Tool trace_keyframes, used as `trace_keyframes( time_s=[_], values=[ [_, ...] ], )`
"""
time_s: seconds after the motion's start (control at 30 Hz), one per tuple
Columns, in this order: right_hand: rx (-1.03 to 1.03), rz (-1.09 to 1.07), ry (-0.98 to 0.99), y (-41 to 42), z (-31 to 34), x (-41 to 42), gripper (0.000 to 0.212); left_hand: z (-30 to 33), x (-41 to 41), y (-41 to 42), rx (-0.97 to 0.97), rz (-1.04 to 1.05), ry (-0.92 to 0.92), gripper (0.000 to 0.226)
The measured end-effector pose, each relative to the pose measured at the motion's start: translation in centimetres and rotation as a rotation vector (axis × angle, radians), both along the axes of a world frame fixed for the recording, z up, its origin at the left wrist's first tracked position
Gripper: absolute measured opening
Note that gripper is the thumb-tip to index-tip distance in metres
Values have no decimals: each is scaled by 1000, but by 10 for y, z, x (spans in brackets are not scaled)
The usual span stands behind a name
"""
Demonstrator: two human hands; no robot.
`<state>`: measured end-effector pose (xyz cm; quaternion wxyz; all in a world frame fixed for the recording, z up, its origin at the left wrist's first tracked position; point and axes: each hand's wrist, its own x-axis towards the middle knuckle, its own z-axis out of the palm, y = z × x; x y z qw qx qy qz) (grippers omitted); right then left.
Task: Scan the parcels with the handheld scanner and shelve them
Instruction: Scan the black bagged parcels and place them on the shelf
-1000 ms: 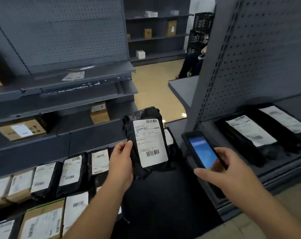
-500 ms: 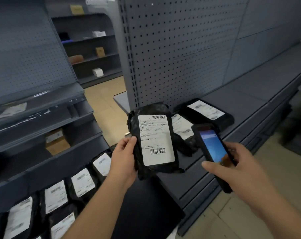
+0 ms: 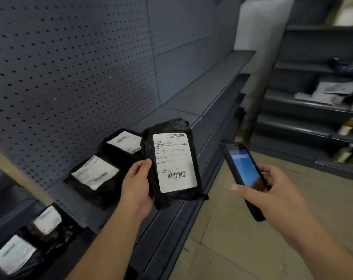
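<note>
Black plastic parcel [image 3: 172, 162], label up, is gripped along its edge by the left hand [image 3: 136, 184] above the grey shelf [image 3: 193, 98]; the right hand [image 3: 272, 190] curls around the handheld scanner [image 3: 245, 176]. Two parcels [image 3: 94, 176] lie beyond.

Two bare forearms entered from the lower edge of the view. No sleeve, glove, watch, ring or strap was visible on either. The left hand [image 3: 136, 182] showed its back and thumb. The right hand [image 3: 272, 197] showed its back, with the thumb blurred. Fingernails appeared short and unpainted where they could be made out.
</note>
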<state>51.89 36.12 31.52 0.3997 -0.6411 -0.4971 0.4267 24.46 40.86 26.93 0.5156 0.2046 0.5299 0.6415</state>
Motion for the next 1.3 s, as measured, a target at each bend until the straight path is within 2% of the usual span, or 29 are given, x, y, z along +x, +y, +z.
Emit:
trace_keyframes(
  time_s=[0.17, 0.4, 0.73, 0.9, 1.13, 1.3],
  values=[
    [-32, -167, 21, 9, -7, 67, 53, -1, 70, 49, -25, -141, 13, 8],
    [-62, -347, 60, 37, -21, 118, 72, -11, 139, 115, -55, -307, 74, 16],
    [-60, -492, 16, 149, -26, 155, 78, -18, 208, 256, -81, -475, 56, 15],
    [-36, -536, 19, 211, -28, 162, 88, -16, 233, 324, -85, -524, 44, 13],
    [-23, -519, 74, 286, -36, 169, 75, -19, 247, 391, -111, -525, 53, 15],
    [-34, -398, 67, 362, -40, 181, 71, -21, 243, 434, -134, -409, 39, 13]
  ],
)
